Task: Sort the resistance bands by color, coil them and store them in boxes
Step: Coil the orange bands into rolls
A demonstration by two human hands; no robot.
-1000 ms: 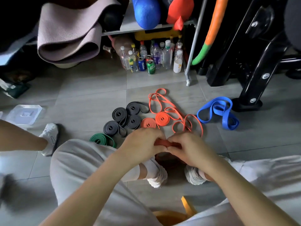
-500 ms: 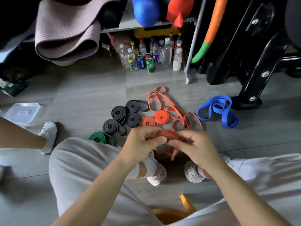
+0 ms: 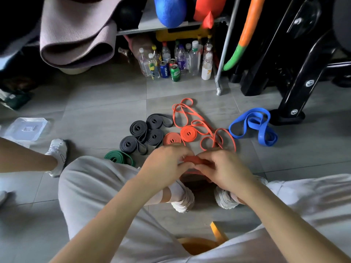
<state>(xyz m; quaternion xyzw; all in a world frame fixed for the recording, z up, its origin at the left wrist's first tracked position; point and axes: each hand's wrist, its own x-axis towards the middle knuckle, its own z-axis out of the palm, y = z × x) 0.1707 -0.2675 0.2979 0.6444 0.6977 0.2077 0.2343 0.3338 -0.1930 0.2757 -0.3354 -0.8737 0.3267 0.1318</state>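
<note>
While left hand [image 3: 163, 162] pinches band [image 3: 191, 160] — right hand [image 3: 224, 168] too.

Probably a home gym or fitness storage corner, grey tiled floor [image 3: 104, 111], black exercise machine frame [image 3: 300, 92], folded mauve mat [image 3: 76, 35] on a metal shelf [image 3: 150, 25], blue foam roller [image 3: 169, 10], resistance bands [image 3: 188, 133] spread on the floor, drink bottles and cans [image 3: 176, 61] grouped beneath the shelf.

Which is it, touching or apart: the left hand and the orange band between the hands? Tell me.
Touching: in the head view the left hand pinches the orange band.
</note>
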